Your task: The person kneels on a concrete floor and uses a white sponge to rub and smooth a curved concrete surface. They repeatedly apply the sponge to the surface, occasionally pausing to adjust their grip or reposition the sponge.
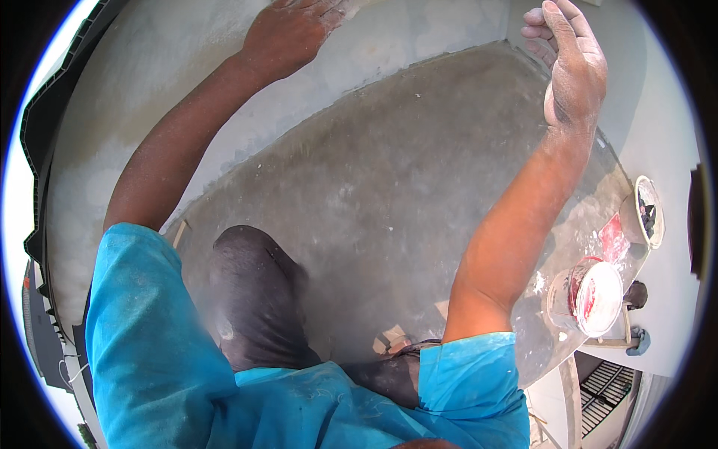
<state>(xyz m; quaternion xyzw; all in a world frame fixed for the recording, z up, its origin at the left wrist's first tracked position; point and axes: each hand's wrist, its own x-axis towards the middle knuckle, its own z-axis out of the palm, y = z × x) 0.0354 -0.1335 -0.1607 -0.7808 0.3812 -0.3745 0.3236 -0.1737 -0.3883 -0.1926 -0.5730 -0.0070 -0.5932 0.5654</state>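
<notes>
My left hand (292, 36) reaches up to the pale plastered wall (419, 34), its back toward me and its fingers stretched flat against the surface. The fingertips run off the upper edge, so whether anything thin lies under them is hidden. White powder coats the fingers. My right hand (574, 71) is raised at the upper right, near the corner where two walls meet. Its fingers are loosely bent and apart, with nothing visible between them. Pale dust covers its palm and fingers too.
Below is a grey, dusty concrete floor (374, 165). At the right stand a white-smeared bucket (598, 299) and a pale bucket (642, 213) with dark things in it. A red-and-white sheet (614, 238) lies between them. Brown scraps (390, 340) lie beside my leg.
</notes>
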